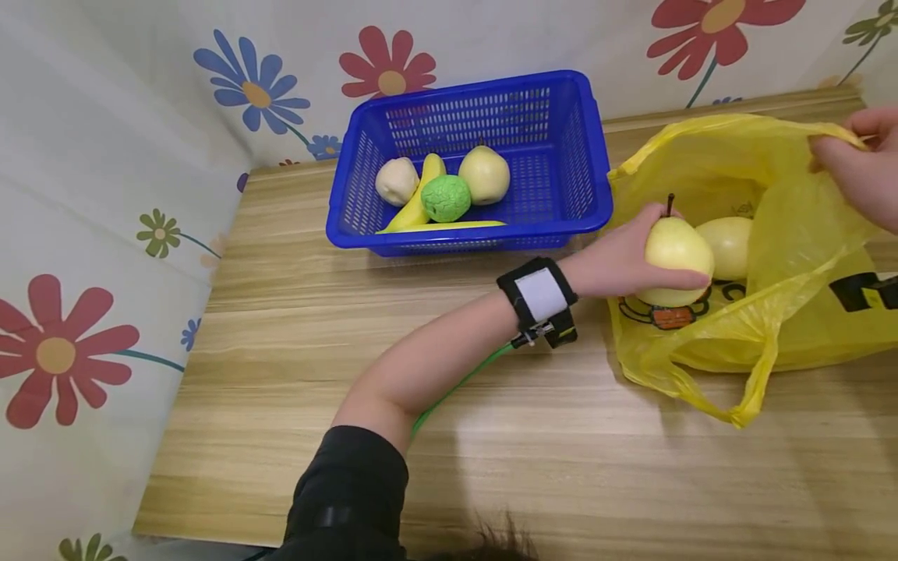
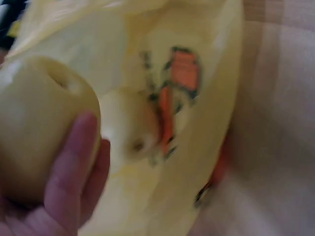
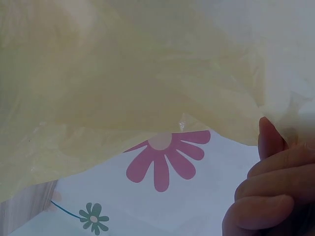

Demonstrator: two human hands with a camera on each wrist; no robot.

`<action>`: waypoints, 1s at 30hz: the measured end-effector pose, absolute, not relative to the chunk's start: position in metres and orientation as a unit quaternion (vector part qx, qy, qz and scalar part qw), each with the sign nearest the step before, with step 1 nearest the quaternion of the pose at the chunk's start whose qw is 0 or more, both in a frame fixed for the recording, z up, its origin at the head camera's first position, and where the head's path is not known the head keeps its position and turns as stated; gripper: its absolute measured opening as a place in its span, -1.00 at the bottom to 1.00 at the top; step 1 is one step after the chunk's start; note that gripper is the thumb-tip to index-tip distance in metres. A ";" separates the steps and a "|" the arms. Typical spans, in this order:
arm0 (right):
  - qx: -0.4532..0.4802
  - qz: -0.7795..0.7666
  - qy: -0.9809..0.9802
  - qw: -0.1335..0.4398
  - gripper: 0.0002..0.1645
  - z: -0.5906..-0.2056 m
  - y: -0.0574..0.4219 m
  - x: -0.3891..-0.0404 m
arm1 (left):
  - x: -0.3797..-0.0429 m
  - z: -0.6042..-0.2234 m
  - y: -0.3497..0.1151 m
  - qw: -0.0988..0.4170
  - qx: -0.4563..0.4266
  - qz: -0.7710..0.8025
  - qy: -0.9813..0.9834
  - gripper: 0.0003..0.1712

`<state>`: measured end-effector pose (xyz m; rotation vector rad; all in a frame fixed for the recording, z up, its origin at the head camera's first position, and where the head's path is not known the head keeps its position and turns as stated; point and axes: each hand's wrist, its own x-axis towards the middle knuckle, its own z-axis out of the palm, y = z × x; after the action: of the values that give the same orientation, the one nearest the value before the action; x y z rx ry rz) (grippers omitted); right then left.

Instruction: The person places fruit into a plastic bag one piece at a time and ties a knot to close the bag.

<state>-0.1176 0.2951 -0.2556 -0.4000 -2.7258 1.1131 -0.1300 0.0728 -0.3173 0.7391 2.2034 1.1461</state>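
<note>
My left hand (image 1: 627, 257) grips a pale yellow pear (image 1: 677, 261) with a dark stem, at the mouth of a yellow plastic bag (image 1: 807, 312). Inside the bag a second pear (image 1: 730, 245) lies just beyond it. In the left wrist view, fingers curl round the held pear (image 2: 39, 123), and the other pear (image 2: 125, 125) rests against the printed plastic. My right hand (image 1: 863, 167) pinches the upper right rim of the bag, lifting it. From the right wrist, thin plastic (image 3: 147, 73) hangs beside the curled fingers (image 3: 266, 172).
Left of the bag, a blue basket (image 1: 596, 164) holds a pear (image 1: 484, 175), a green crinkled ball (image 1: 446, 198), a cream round fruit (image 1: 397, 181) and yellow bananas (image 1: 417, 204). A flower-patterned curtain (image 1: 295, 47) borders the wooden table (image 1: 281, 374). A green cable (image 1: 456, 389) trails from the left wrist strap.
</note>
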 end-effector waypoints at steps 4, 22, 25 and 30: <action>-0.109 0.369 -0.920 0.072 -0.55 -0.277 0.317 -0.132 | -0.139 -0.333 0.104 0.230 0.223 0.361 0.876 0.00; -0.084 0.279 -0.956 0.033 -0.49 -0.253 0.287 -0.114 | -0.162 -0.353 0.169 0.169 0.207 0.202 0.942 0.05; -0.088 0.281 -0.955 0.037 -0.52 -0.255 0.289 -0.116 | -0.164 -0.357 0.170 0.172 0.211 0.213 0.938 0.05; -0.093 0.283 -0.954 0.032 -0.52 -0.255 0.290 -0.116 | -0.167 -0.361 0.166 0.162 0.213 0.256 0.929 -0.01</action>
<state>-0.1163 0.2899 -0.2551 -0.2863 -2.9374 0.8722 -0.1666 0.1662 -0.3613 0.6078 2.6501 0.7315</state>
